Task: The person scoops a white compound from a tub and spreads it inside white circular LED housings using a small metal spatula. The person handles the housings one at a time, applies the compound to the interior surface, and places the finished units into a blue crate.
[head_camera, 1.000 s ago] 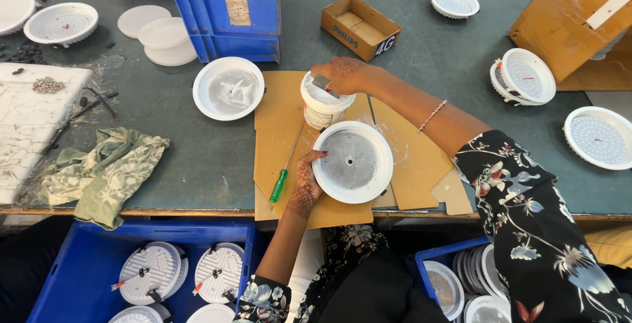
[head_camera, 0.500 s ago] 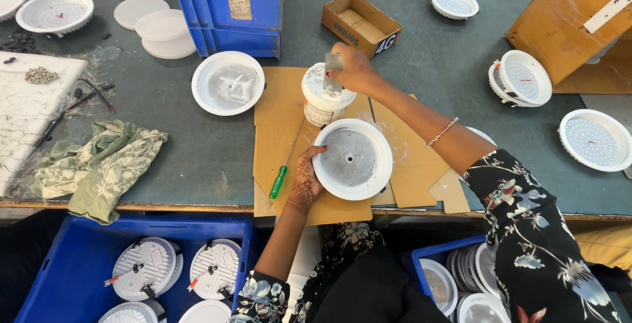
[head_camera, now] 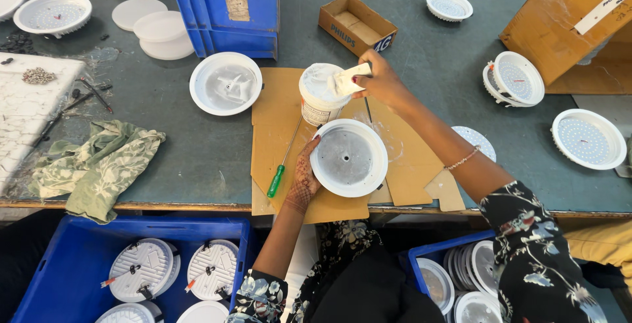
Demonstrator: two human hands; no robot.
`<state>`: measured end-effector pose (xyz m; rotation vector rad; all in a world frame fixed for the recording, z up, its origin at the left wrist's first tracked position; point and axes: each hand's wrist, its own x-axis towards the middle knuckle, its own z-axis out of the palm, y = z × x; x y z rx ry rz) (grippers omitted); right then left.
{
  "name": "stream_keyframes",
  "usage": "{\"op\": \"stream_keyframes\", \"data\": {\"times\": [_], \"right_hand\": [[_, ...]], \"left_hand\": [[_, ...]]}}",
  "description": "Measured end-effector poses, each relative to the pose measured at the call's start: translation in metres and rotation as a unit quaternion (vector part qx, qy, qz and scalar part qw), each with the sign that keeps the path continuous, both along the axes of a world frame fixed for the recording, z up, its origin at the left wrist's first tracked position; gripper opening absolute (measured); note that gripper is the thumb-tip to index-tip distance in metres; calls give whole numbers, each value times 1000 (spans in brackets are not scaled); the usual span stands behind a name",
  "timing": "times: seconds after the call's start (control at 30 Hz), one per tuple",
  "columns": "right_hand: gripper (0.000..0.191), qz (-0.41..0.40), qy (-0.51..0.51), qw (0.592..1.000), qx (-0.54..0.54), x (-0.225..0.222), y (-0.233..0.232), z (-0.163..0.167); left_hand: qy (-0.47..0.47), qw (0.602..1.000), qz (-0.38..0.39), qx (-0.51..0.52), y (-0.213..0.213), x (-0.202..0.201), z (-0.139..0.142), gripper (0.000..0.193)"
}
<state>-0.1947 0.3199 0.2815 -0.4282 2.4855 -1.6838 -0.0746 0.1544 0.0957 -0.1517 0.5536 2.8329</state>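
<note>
Right hand (head_camera: 382, 82): pinches a white scrap (head_camera: 347, 80) over the paste tub (head_camera: 320, 92); load lightly. Left hand (head_camera: 304, 178): fingers curled on the round lamp housing (head_camera: 349, 157), bracing its left rim; keep it flat.

Black floral sleeves (head_camera: 526, 231) — thin bracelet (head_camera: 461, 160), henna-patterned left hand (head_camera: 304, 181)

Left hand (head_camera: 304, 179): forearm runs up from the near edge of the worktop, wrist straight, palm down, fingers curled and pressed against something round at their tips. Right hand (head_camera: 380, 82): arm reaches from the near right corner diagonally toward the middle, elbow bent, fingers pinched shut on a small white piece.
</note>
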Motion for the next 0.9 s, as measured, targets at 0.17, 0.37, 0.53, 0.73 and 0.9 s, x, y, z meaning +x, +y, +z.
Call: {"op": "stream_keyframes", "data": {"times": [0.17,0.37,0.53,0.73,0.9], "right_hand": [[16,0,13,998,-59,27,24,-7],[24,1,44,993,-111,60,50,-31],[31,-63,88,993,-47,109,49,-72],[53,-64,308,939,138,172,9,-116],[59,-89,296,906,289,188,-6,-126]], "left_hand": [[12,1000,3,-6,-1,1,4,48],[30,999,4,-10,-1,5,7,47],[19,1000,8,-23,0,2,0,46],[16,1000,7,13,-1,-1,-7,47],[41,999,25,-22,-2,4,0,48]]}}
